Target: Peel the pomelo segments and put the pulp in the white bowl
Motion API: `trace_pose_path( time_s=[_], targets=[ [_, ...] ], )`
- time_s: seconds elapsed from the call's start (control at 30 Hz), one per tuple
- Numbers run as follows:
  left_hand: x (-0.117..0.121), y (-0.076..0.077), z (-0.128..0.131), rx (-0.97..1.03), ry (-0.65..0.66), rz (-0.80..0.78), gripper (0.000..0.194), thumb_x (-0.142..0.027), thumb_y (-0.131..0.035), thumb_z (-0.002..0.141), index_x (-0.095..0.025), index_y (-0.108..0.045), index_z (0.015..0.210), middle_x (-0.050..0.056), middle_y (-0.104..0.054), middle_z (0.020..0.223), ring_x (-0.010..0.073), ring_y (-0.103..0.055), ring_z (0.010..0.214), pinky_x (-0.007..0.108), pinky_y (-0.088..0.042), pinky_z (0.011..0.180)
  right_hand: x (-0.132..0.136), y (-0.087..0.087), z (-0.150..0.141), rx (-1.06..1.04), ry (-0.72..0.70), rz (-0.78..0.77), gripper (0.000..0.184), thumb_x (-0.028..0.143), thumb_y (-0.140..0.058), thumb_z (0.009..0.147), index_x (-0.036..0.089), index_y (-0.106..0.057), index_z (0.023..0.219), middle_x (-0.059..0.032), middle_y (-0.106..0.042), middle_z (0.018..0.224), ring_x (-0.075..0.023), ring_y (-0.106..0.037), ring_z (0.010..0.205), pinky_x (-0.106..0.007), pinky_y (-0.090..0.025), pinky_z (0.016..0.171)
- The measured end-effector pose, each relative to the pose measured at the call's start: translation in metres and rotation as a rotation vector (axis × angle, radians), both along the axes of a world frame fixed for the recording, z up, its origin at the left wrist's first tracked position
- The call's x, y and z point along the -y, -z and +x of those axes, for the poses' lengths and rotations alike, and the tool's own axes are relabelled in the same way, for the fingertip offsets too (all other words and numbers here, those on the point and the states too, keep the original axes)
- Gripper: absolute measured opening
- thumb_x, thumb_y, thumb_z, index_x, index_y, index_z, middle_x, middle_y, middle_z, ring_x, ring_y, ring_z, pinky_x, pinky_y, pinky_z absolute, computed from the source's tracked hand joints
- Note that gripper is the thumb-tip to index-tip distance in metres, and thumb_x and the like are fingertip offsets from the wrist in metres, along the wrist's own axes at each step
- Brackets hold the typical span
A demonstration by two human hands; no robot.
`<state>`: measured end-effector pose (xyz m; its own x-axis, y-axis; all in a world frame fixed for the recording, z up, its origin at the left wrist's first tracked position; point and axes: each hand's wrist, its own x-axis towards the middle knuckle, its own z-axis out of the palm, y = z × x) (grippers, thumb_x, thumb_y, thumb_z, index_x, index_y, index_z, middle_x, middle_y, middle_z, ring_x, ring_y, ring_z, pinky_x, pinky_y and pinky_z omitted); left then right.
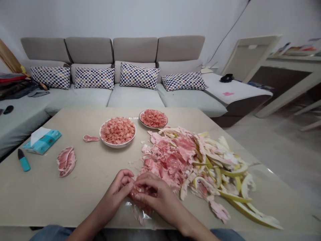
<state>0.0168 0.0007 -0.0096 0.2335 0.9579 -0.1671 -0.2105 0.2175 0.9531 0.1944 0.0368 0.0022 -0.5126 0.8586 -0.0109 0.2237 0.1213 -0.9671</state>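
Near the front edge of the table, my left hand point(119, 188) and my right hand point(158, 195) meet around a piece of red pomelo point(136, 191). Both have bent fingers pinching it, and they partly cover it. Just right of them spreads a heap of pink pomelo membrane point(164, 164), mixed with yellow-green and white rind strips point(232, 199). Beyond my hands stands a white bowl point(117, 146) heaped with peeled pomelo flesh point(117, 130). A dark-rimmed plate point(153, 127) behind it carries more flesh. Unpeeled pomelo segments point(66, 161) lie to the left.
A small segment point(90, 138) lies beside the bowl. At the table's left are a blue tissue pack point(42, 140) and a small turquoise-handled knife point(23, 160). Behind the table point(95, 187) stands a grey sofa point(135, 95) with checkered cushions point(139, 76).
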Motion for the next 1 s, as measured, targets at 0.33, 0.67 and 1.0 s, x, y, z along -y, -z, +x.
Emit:
trace_pose_path(
  time_s=[0.33, 0.67, 1.0],
  targets=[
    [0.001, 0.001, 0.003, 0.075, 0.08, 0.025, 0.03, -0.033, -0.064, 0.082, -0.023, -0.048, 0.105, 0.001, -0.059, 0.082, 0.0137, -0.059, 0.062, 0.026, -0.043, 0.059, -0.001, 0.007, 0.002, -0.204, -0.023, -0.431, 0.034, 0.051, -0.065, 0.078, 0.019, -0.066, 0.09, -0.0021, -0.063, 0.069, -0.0145, -0.059, 0.057, -0.024, -0.045, 0.046],
    [-0.005, 0.0, -0.002, -0.03, -0.048, -0.074, 0.021, -0.036, -0.065, 0.081, -0.017, -0.059, 0.086, 0.0, -0.061, 0.072, 0.0089, -0.051, 0.052, 0.02, -0.039, 0.048, 0.0, 0.004, 0.004, -0.403, -0.014, -0.697, 0.042, 0.052, -0.073, 0.07, 0.014, -0.063, 0.084, -0.002, -0.063, 0.07, -0.0106, -0.06, 0.056, -0.021, -0.046, 0.049],
    [-0.01, 0.003, -0.006, 0.443, -0.222, -0.275, 0.019, -0.027, -0.056, 0.087, -0.014, -0.064, 0.098, 0.008, -0.065, 0.088, 0.0193, -0.062, 0.085, 0.036, -0.048, 0.084, -0.109, -0.026, -0.013, 0.182, 0.175, 0.413, 0.023, 0.034, -0.052, 0.09, 0.017, -0.066, 0.089, -0.0041, -0.064, 0.075, -0.0154, -0.061, 0.068, -0.028, -0.048, 0.068]
  ],
)
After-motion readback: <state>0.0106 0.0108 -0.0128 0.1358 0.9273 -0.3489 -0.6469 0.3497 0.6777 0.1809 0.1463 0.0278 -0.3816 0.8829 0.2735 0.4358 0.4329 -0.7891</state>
